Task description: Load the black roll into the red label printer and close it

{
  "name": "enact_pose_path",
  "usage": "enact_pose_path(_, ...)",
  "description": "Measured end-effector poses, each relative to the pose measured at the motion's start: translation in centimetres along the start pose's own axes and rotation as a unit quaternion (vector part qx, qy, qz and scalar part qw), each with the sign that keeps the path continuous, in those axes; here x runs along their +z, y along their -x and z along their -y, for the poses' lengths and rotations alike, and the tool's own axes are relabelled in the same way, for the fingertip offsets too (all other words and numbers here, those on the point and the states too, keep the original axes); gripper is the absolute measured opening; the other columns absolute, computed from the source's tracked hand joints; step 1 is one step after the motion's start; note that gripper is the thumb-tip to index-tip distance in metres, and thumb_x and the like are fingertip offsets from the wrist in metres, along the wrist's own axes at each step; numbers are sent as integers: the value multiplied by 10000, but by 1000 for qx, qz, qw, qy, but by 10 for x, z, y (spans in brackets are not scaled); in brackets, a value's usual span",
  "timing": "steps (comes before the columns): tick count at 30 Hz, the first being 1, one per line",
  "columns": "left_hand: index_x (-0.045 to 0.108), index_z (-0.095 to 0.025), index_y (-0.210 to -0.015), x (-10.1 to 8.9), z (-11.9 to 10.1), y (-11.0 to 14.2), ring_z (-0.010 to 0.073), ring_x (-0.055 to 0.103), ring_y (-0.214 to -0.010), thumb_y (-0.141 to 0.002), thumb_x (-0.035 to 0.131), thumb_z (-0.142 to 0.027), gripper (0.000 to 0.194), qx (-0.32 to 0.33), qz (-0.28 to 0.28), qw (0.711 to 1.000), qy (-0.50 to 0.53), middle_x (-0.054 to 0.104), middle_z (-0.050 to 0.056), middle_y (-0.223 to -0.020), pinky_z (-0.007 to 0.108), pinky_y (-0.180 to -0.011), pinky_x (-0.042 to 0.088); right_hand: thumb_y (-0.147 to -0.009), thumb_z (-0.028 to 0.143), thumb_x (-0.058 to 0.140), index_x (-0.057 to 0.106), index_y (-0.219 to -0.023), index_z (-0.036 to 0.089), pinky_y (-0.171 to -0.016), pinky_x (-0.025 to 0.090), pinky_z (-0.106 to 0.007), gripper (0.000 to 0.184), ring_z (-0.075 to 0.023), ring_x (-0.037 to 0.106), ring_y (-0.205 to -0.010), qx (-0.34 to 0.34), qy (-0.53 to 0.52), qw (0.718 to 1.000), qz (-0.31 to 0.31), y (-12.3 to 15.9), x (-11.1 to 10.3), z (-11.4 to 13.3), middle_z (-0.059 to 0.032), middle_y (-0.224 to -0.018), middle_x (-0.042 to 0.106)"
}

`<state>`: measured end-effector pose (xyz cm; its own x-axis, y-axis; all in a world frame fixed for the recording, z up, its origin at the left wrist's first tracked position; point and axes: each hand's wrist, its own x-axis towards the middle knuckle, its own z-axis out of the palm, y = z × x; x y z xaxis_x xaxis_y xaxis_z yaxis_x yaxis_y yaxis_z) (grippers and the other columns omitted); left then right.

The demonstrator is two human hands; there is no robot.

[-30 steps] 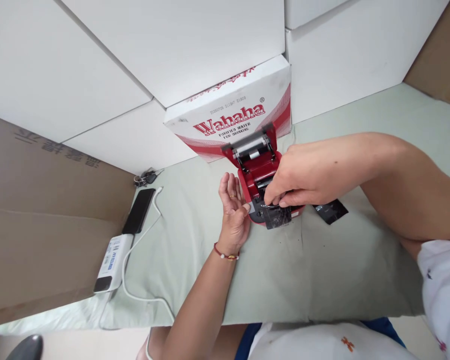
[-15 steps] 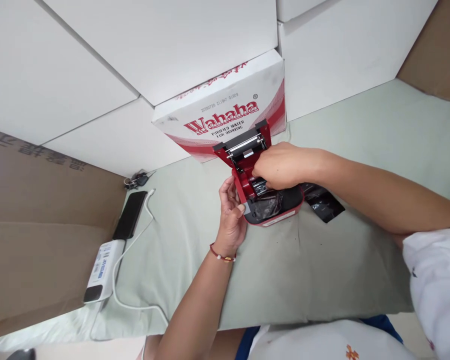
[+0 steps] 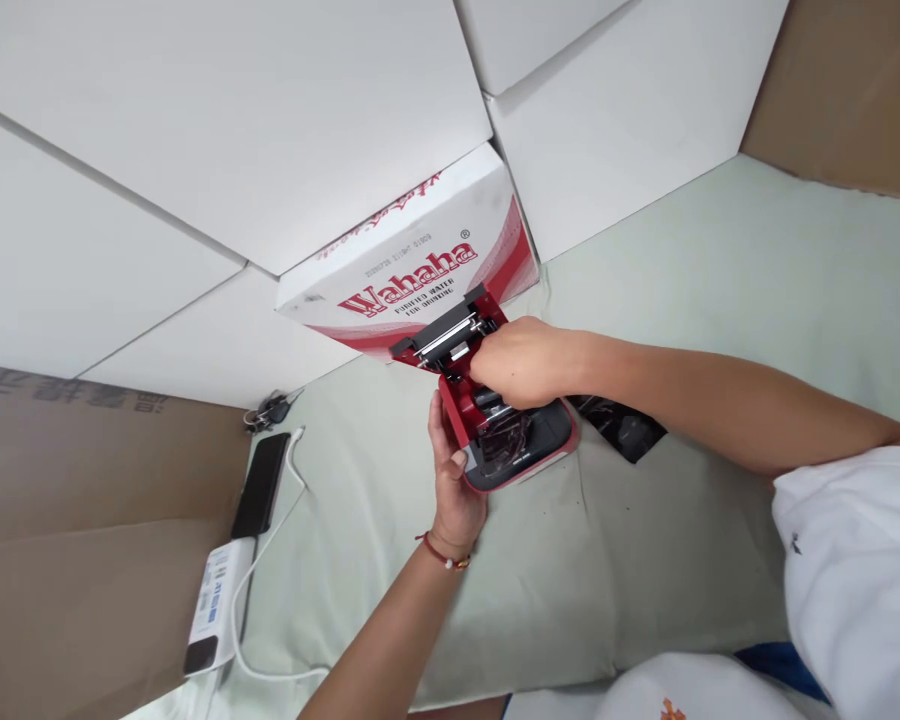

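Note:
A small red and black machine [image 3: 551,440] sits on the green cloth, its hinged lid [image 3: 436,335] raised and showing metal rods and a roller. My left hand [image 3: 456,495] grips its left side, thumb on the grey corner and fingers along the red wall. With curled fingers, my right hand [image 3: 521,362] reaches into the opening by the metal rollers. Those fingertips are hidden, so whatever they hold cannot be seen. Crinkled dark film [image 3: 504,445] lies on the machine's front part. Partly under my right forearm is a shiny black packet [image 3: 630,435].
Behind the machine stands a white and red Wahaha water carton [image 3: 412,265] against white boxes [image 3: 345,110]. On the left, a black phone [image 3: 261,485], a white device [image 3: 219,600], a white cable [image 3: 244,660] and keys [image 3: 270,410] lie beside a brown cardboard wall [image 3: 82,560].
The camera view has shifted and tilted, so the scene sits lower and further left. Both hands stay at the machine, my right hand still inside its opening.

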<state>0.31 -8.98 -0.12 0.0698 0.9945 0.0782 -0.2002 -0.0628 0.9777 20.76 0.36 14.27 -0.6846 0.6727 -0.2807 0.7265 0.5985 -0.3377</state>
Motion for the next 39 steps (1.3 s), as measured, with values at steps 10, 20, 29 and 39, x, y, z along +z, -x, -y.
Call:
enact_pose_path(10, 632, -415, -1627, -8, 3, 0, 354, 598, -1617, -907, 772, -748, 806, -28, -3, 1000, 0, 655, 41, -1713, 471, -1308, 559, -1019, 128, 700, 838, -1362, 179, -888, 449, -320, 373, -146, 703, -979, 23, -30, 998, -45, 80, -64, -54, -16, -1193, 845)
enact_pose_path(20, 652, -392, -1602, 2, -1, -4, 358, 576, -1640, -871, 812, -735, 824, -14, -7, 1000, 15, 629, 47, -1746, 469, -1320, 550, -853, 119, 909, 836, -1442, 176, -865, 527, -379, 596, -279, 764, -1049, 233, 58, 967, 87, 23, -25, -98, -109, -1256, 835)
enact_pose_path(29, 710, -376, -1542, -3, 7, -3, 325, 713, -1426, -865, 825, -756, 785, 9, -54, 998, -10, 749, 50, -1579, 408, -1145, 622, -812, 195, 897, 868, -944, 175, -713, 505, -344, 136, -210, 704, -768, 115, 109, 978, 138, 6, -12, -55, -51, -862, 794)
enact_pose_path(39, 748, -375, -1480, -4, 12, -8, 335, 660, -1506, -829, 875, -720, 747, 22, -51, 998, 1, 735, 41, -1584, 424, -1225, 574, -1042, 408, 804, 848, -1245, 169, -884, 454, -333, 317, -165, 672, -1000, -90, -122, 982, 109, 97, -66, -65, -8, -1087, 790)
